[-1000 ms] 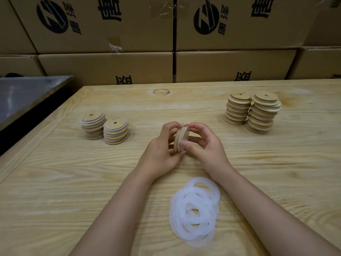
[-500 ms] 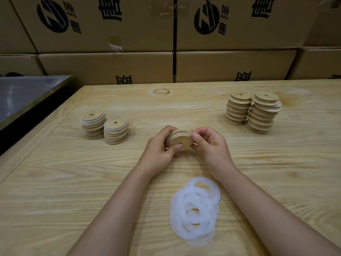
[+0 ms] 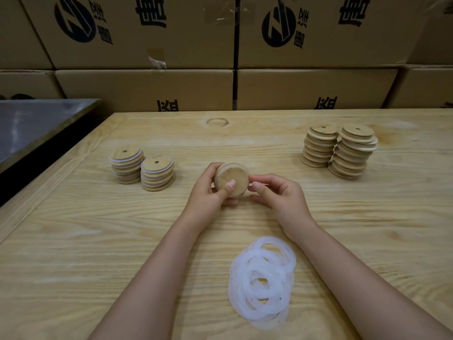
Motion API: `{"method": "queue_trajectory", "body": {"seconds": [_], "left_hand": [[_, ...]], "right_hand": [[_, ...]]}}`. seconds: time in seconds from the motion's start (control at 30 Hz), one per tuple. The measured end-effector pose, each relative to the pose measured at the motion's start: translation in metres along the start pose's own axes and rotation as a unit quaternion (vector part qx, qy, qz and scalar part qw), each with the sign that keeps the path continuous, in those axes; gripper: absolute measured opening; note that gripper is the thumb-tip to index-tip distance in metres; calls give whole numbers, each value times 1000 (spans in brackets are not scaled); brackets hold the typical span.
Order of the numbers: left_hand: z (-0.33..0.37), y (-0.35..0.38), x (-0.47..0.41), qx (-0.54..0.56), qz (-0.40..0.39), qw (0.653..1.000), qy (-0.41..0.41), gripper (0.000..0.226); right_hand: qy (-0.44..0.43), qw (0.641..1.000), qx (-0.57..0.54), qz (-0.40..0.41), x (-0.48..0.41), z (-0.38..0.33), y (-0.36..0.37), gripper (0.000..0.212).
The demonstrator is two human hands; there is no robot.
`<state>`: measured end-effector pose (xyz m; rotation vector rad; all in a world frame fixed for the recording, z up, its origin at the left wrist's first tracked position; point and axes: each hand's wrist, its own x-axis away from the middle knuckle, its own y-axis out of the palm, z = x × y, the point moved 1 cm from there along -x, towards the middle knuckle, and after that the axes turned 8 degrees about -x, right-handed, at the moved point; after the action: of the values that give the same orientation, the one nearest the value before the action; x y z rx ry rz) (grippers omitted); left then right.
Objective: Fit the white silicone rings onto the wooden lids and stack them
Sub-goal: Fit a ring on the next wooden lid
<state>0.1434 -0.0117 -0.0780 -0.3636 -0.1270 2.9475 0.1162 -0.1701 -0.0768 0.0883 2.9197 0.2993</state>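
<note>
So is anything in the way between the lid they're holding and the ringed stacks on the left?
Nothing visible. The left hand grips the wooden lid, and only bare table lies between it and the nearer ringed stack. The loose white rings lie closer to the person, off that path.

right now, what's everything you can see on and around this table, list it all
held lid: one, light wood, over the table's centre
ringed lid stacks: two, wood with white bands, table left, side by side
bare lid stacks: two, light wood, table right, side by side
silicone rings: one loose pile, translucent white, near side of the table
table: one, pale wood
cardboard boxes: several, brown with black print, behind the table
metal surface: one, dark grey, far left
left hand: grips the held lid, thumb on its face
right hand: fingertips at the lid's right edge, grip unclear
</note>
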Motion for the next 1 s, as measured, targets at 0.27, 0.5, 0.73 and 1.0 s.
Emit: {"method": "queue_trajectory", "body": {"seconds": [0.27, 0.5, 0.73, 1.0], "left_hand": [[6, -17, -7, 8, 230, 973, -17, 11], [9, -66, -12, 67, 369, 926, -45, 33], [4, -83, -10, 1, 409, 911, -54, 43], [4, -89, -10, -65, 439, 893, -71, 41]], "right_hand": [[10, 1000, 1, 8, 0, 0, 1, 17], [23, 999, 0, 27, 0, 0, 1, 22], [29, 999, -1, 29, -1, 0, 1, 23], [32, 999, 11, 23, -1, 3, -1, 23]]}}
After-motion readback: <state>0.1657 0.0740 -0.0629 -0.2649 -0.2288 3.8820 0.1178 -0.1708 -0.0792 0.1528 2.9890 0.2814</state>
